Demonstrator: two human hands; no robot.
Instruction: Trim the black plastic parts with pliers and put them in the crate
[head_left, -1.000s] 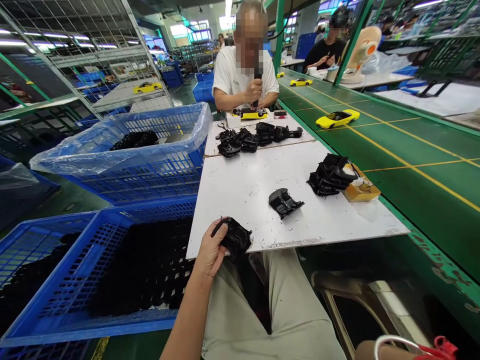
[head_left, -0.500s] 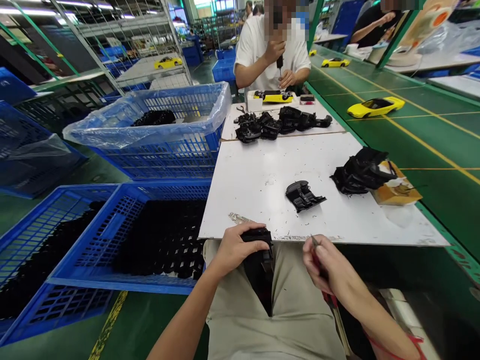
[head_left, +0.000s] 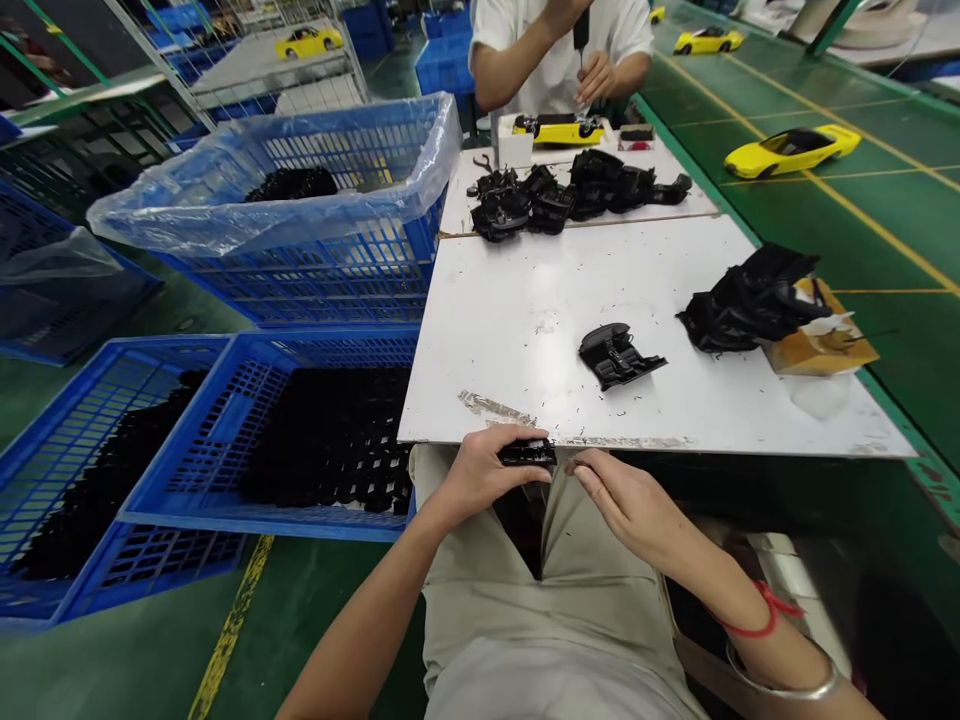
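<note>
The left hand [head_left: 480, 470] grips a black plastic part [head_left: 529, 454] just at the near edge of the white tabletop [head_left: 510, 310]. The part lies between the thumb on its near side and the fingers on its far side, its right end reaching about to the fingertips. The right hand [head_left: 626, 500] is just right of it, thumb and forefinger drawn together and pointing at that end; whether they pinch something small, I cannot tell.

Farther on the tabletop, to the right, sits a black model-car interior [head_left: 619, 357] with moulded seats. Beyond it, farther right, a heap of black parts [head_left: 742, 300] leans against a yellow box [head_left: 817, 350]. At the far end, more black parts [head_left: 525, 200] lie in front of an upturned yellow toy car [head_left: 559, 129], over which a co-worker's hand [head_left: 596, 77] is held beside a screwdriver [head_left: 581, 32]. On the left, a blue crate [head_left: 262, 524] holds many black pieces.
</note>
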